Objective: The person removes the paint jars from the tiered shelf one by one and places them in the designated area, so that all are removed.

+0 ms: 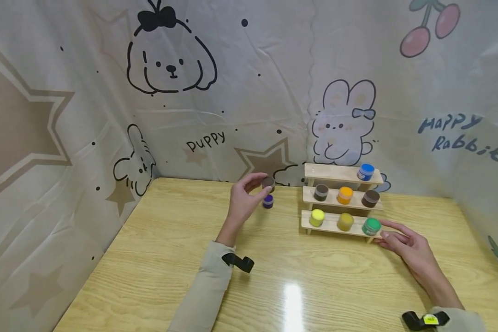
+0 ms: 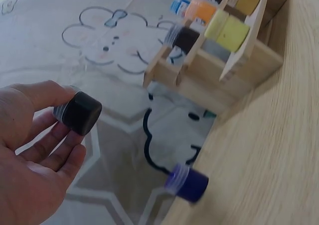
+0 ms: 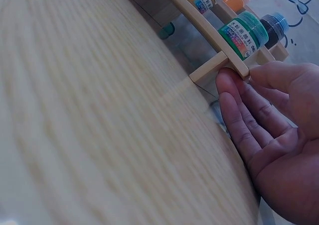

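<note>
Cartoon-printed cloth (image 1: 257,97) behind wood-grain table (image 1: 282,263)

Wooden rack (image 1: 332,172), glossy wood-grained table (image 1: 149,258)

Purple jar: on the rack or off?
Off. The head view shows the purple jar on the table, left of the wooden rack.

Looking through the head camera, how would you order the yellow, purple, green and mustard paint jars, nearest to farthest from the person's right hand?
From the right hand:
1. Green jar: right end of the bottom shelf, beside the fingers.
2. Mustard jar: middle of that shelf.
3. Yellow jar: its left end.
4. Purple jar: on the table, farther left.
</note>
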